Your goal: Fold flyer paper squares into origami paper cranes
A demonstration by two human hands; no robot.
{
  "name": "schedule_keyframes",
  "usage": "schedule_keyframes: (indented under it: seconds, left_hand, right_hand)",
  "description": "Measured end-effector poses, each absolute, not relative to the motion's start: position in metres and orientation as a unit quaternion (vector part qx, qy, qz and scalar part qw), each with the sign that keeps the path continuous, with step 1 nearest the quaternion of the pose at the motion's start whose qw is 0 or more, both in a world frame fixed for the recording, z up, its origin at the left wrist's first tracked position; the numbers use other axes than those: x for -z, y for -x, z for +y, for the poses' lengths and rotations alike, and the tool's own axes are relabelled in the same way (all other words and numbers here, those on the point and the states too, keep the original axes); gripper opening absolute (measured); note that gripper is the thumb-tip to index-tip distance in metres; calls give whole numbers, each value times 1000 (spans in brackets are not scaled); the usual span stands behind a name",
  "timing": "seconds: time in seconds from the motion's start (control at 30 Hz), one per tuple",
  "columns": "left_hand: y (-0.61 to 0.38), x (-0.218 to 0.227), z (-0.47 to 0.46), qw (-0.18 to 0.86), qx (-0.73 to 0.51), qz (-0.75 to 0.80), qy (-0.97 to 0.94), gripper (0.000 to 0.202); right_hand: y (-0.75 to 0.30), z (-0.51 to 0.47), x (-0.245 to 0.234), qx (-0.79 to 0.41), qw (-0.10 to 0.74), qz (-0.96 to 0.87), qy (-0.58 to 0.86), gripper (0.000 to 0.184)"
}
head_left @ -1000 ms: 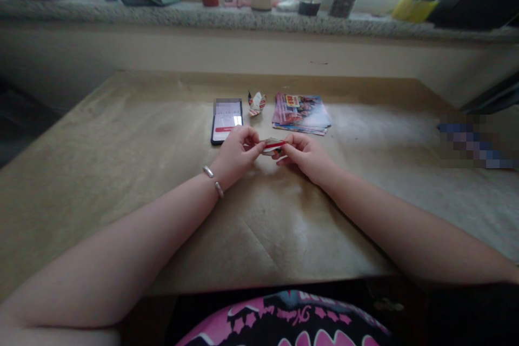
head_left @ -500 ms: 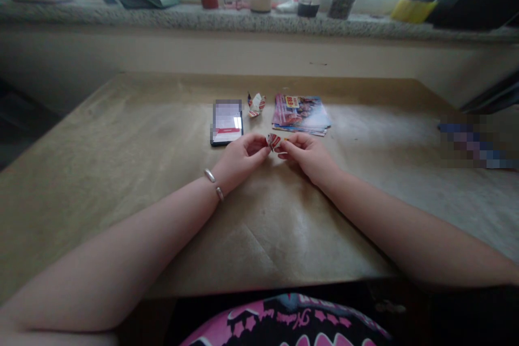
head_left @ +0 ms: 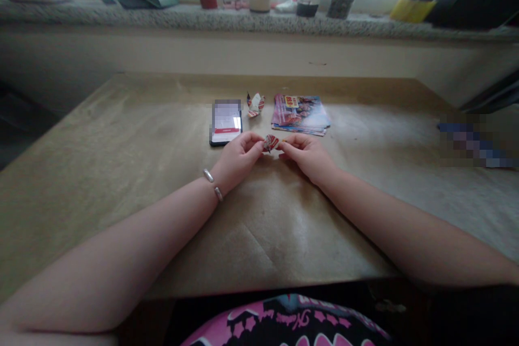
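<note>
Head view is showing two bare hands, two folded papers, one phone [head_left: 225,121] and one stack of printed sheets [head_left: 300,112], overlapping too much for counting. The left hand [head_left: 238,154] is pinching the held paper [head_left: 270,143], red and white, between thumb and fingers; the right hand [head_left: 310,157] is gripping its other side, thumb facing inward. Both forearms are slanting inward over the table [head_left: 259,238], one silver bracelet [head_left: 208,175] circling the left wrist. The second folded paper [head_left: 255,105] is sitting between phone and stack.
</note>
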State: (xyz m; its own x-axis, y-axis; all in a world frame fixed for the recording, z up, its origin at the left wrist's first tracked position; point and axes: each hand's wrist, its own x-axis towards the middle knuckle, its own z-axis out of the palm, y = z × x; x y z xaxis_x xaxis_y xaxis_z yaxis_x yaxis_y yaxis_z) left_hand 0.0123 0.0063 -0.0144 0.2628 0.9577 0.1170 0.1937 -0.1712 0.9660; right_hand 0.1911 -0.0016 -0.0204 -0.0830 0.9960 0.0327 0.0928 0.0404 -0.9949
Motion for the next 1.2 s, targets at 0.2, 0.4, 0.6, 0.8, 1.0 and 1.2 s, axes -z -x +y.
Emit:
schedule_keyframes:
  seconds: [0.2, 0.4, 0.6, 0.8, 1.0, 1.2]
  left_hand:
    - [-13, 7, 5, 432, -397, 469, -659, 9]
    - [-13, 12, 8, 507, -435, 450, -592, 11]
    - [-15, 12, 7, 507, -412, 433, -621, 11]
    - [-14, 12, 8, 507, -399, 427, -633, 10]
    - [-11, 13, 9, 485, -399, 446, -637, 11]
    - [-12, 11, 6, 416, -365, 436, -709, 22]
  right_hand:
    - [-191, -2, 20, -474, 458, -568, 493, 27]
    - [-192, -1, 20, -516, 481, -527, 473, 29]
    - [-192, 0, 26, -486, 457, -577, 472, 23]
    - [-192, -1, 24, -458, 434, -616, 472, 15]
    - [-194, 1, 29, -473, 444, -600, 467, 17]
    - [-191, 4, 28, -389, 419, -653, 497, 21]
